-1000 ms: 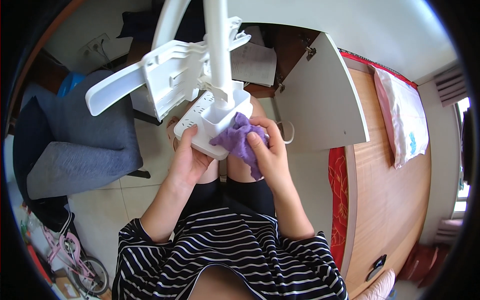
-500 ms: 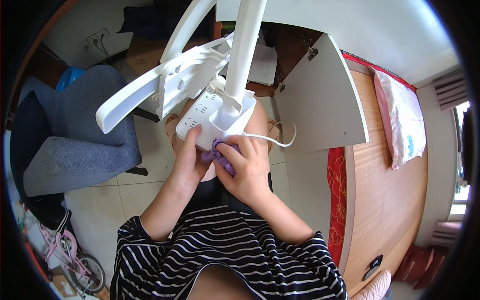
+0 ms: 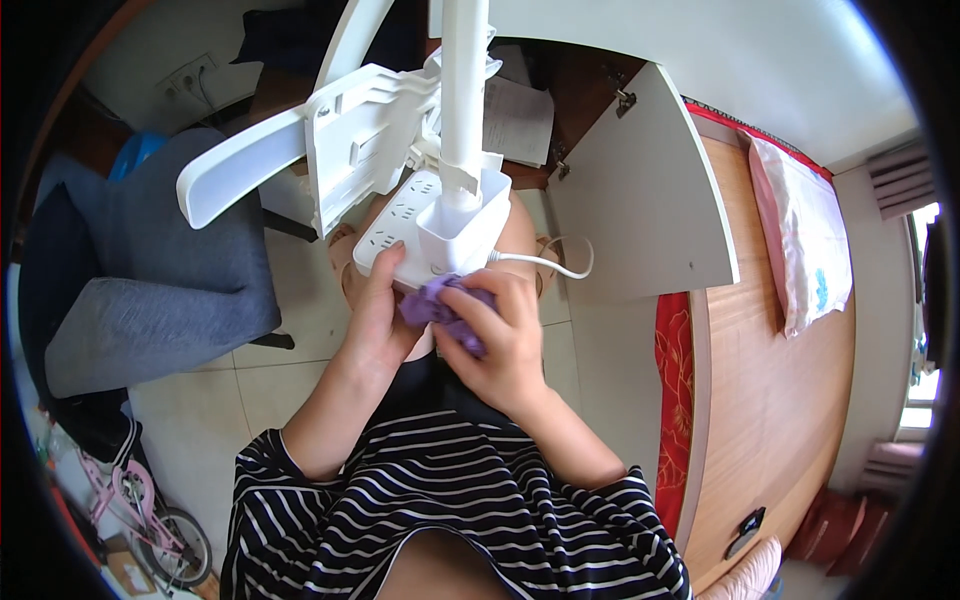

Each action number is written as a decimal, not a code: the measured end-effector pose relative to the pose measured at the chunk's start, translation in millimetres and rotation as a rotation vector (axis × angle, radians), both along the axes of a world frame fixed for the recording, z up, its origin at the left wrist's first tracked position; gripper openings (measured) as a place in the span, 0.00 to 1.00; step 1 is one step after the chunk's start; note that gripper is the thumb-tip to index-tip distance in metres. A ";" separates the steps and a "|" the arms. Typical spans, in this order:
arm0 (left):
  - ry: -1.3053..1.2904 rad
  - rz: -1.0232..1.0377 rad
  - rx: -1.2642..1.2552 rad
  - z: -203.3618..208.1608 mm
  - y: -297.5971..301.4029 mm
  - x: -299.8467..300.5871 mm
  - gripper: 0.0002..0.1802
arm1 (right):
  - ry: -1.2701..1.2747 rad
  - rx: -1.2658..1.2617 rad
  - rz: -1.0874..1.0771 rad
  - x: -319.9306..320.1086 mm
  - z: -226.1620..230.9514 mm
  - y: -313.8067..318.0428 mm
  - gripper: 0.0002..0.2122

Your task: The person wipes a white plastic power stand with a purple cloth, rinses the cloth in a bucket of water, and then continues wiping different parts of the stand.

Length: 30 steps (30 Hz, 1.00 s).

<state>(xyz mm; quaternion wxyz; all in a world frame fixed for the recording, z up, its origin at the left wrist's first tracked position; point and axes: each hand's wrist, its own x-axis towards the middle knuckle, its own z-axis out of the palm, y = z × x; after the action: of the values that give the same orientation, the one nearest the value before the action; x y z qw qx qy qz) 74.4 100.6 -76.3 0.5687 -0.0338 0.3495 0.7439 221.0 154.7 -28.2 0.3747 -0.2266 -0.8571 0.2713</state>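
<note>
A white desk lamp rests across my lap, its base [image 3: 405,225] dotted with power sockets and its tall post [image 3: 463,100] rising from a small open compartment. Gripping the near left corner of the base, my left hand [image 3: 380,305] has its thumb on top and its fingers hidden beneath. My right hand [image 3: 495,335] bunches a purple cloth [image 3: 440,300] and presses it to the near edge of the base. Beyond the base stand a hinged white panel [image 3: 360,135] and a curved white arm [image 3: 245,165]. A white cord [image 3: 540,265] leaves the base's right side.
On the left is a blue-grey chair [image 3: 160,320], with a pink bicycle [image 3: 135,500] below it. An open cabinet door [image 3: 640,190] stands to the right, papers [image 3: 520,120] lying inside the cabinet. Farther right is a wooden bed surface [image 3: 780,420] with a pillow [image 3: 800,235].
The lamp has turned slightly: its post and curved arm have shifted left, and the panel shows more of its face. The cloth has moved a little along the near edge, more of it showing.
</note>
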 end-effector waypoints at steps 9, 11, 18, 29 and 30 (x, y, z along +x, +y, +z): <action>-0.011 0.034 -0.087 -7.6 -8.2 -3.1 0.28 | -0.107 -0.069 -0.227 13.6 -26.6 61.3 0.11; -0.009 0.030 -0.087 -4.0 -10.6 -7.3 0.28 | 0.061 -0.265 -0.256 17.4 -16.5 70.3 0.10; 0.031 -0.057 -0.061 -11.4 -15.1 -27.3 0.29 | 0.191 -0.470 -0.103 -5.5 -26.5 73.9 0.13; 0.217 0.011 -0.150 -12.8 -10.3 -38.9 0.31 | -0.105 -0.618 0.274 -12.2 -46.2 121.4 0.13; 0.219 0.012 -0.151 -13.0 -9.6 -39.2 0.31 | -0.150 -0.598 0.300 -10.2 -45.7 119.0 0.13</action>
<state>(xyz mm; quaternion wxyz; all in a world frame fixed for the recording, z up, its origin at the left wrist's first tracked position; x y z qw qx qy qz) 35.2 91.0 -89.3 0.5185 0.0027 0.4643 0.7180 210.8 273.7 -73.9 0.1834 -0.2172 -0.7885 0.5454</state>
